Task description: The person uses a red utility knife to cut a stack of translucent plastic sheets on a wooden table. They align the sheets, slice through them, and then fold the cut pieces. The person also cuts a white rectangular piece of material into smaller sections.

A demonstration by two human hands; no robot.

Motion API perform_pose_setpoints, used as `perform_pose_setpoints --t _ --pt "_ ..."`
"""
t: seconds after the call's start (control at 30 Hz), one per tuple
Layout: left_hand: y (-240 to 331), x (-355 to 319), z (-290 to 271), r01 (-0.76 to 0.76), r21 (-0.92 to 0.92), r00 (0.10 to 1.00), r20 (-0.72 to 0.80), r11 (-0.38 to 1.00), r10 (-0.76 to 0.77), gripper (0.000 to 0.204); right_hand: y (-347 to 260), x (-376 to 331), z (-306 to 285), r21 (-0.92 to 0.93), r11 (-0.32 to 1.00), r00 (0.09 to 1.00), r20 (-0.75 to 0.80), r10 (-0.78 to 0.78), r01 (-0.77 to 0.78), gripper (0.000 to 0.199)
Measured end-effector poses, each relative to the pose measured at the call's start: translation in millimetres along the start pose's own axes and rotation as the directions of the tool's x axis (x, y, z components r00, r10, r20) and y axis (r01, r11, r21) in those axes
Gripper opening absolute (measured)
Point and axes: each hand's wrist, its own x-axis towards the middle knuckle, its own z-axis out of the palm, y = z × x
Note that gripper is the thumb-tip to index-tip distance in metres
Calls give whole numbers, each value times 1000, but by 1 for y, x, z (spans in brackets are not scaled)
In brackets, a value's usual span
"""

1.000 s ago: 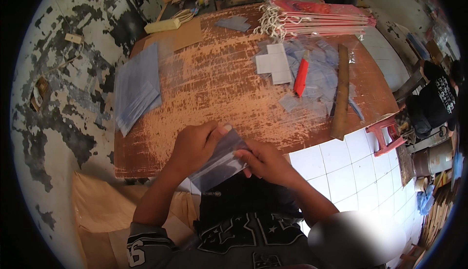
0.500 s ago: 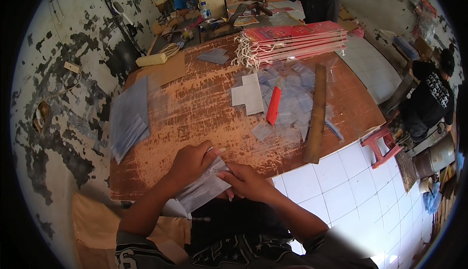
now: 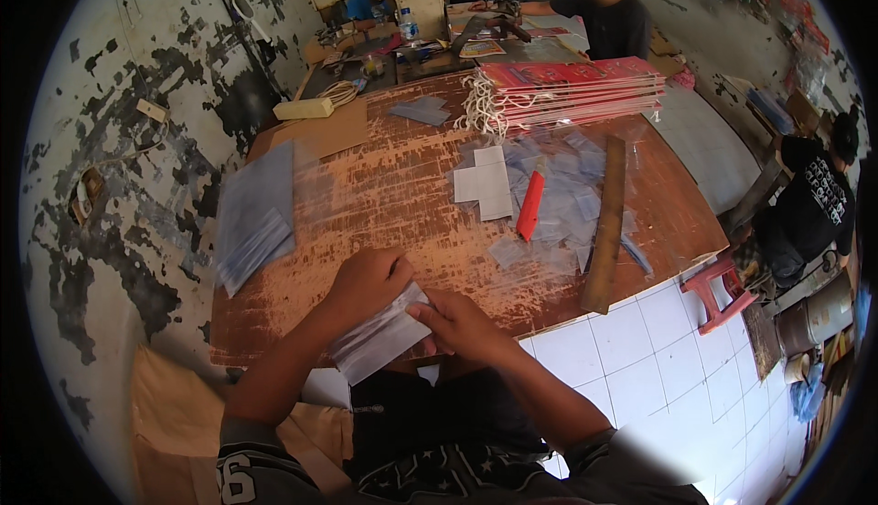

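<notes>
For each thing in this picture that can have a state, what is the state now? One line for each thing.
Left hand: closed on the clear plastic sheets.
Right hand: pinching the same sheets.
Clear plastic sheets: held at the near table edge, bunched.
Red cutter: lying flat, untouched.
Wooden ruler: lying flat, its near end at the table edge.
Red bag stack: piled flat.
</notes>
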Motion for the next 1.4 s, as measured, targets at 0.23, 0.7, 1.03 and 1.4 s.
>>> perform_pose_setpoints --t 0.23,0.7,1.03,1.4 --pt "-10 -9 -11 75 6 996 -51 997 -74 32 -7 7 18 31 1000 1000 -6 -5 6 31" --pt "-38 -11 -18 105 -379 971 238 919 -13 27 -3 11 8 56 998 1000 2 2 -2 34" --pt "-39 -6 -23 96 -506 955 291 857 65 16 -7 17 -3 39 999 995 89 35 -39 34" --pt "-61 1 -22 41 -530 957 264 847 119 9 -11 27 0 69 992 986 133 100 -110 35"
